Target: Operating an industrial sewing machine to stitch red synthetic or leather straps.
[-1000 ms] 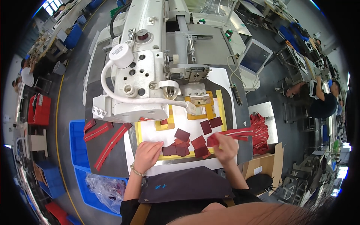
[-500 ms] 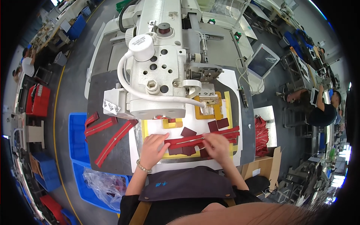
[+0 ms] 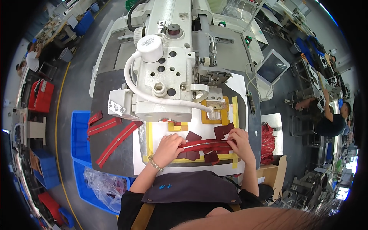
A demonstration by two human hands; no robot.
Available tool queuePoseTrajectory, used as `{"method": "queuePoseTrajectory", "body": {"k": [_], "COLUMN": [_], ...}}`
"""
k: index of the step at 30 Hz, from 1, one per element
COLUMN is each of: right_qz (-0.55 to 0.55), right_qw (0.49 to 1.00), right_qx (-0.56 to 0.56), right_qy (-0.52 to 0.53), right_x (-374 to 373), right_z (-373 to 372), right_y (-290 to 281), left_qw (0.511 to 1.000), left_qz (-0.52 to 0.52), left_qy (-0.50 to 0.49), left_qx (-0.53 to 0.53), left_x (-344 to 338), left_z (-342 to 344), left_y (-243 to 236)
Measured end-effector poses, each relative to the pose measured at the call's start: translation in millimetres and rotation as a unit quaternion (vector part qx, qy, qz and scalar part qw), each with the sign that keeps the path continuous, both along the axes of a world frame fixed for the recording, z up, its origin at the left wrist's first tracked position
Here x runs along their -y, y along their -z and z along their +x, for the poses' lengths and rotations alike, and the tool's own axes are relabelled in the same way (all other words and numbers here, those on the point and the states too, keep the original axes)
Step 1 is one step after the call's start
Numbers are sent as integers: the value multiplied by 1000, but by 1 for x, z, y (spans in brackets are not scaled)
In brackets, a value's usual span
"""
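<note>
A red zipper strip [image 3: 207, 145] with a silver tooth line is stretched sideways in front of a white sewing machine head [image 3: 163, 103]. My left hand [image 3: 168, 148] pinches its left end. At the other end, my right hand [image 3: 243, 145] grips the strip between thumb and fingers. Dark red patches [image 3: 193, 136] lie around and under the zipper on a white, yellow-edged plate [image 3: 157, 132]. Behind the right hand is a yellow clamp frame [image 3: 206, 121] under the machine; a smaller yellow frame [image 3: 184, 126] lies nearer the middle.
More red zippers [image 3: 119, 142] lie on the dark table to the left. Blue bins [image 3: 79, 153], one with clear plastic bags [image 3: 105, 186], stand beside it. On the right are a heap of red pieces [image 3: 267, 143], a cardboard box [image 3: 278, 174] and a screen [image 3: 273, 67].
My right hand has moved from the zipper's middle to its right end. My left hand, with the other end, has shifted right. The whole view has shifted slightly.
</note>
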State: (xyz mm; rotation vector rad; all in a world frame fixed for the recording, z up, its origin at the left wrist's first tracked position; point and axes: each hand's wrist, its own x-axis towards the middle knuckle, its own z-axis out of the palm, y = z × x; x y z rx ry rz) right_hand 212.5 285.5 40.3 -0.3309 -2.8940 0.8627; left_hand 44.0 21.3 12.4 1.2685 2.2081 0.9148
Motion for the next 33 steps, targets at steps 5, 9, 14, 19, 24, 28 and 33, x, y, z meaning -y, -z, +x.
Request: {"method": "queuePoseTrajectory", "body": {"k": [5, 9, 14, 19, 24, 28, 33], "right_qz": [-41, -131, -186, -238, -352, -373, -379], "right_qw": [998, 987, 970, 971, 931, 924, 920], "right_qx": [-41, -25, -29, -19, -14, -5, 3], "right_qy": [-35, -93, -156, 34, 96, 90, 100], "right_x": [-9, -12, -18, -30, -52, -56, -54], "right_z": [-7, -17, -26, -38, -55, -58, -61], "right_y": [-21, -41, -46, -25, 28, 35, 32], "left_qw": [1000, 997, 989, 997, 972, 972, 971], "left_qz": [5, 64, 27, 58, 47, -13, -40], "left_qy": [18, 23, 89, 6, -37, -38, -56], "left_qx": [-16, -28, 114, -47, -226, -232, -231], "left_x": [-2, -16, -32, -40, -42, -34, -38], "left_z": [2, 9, 8, 0, 22, 37, 32], "left_y": [-4, -17, -21, -25, -14, -6, -2]}}
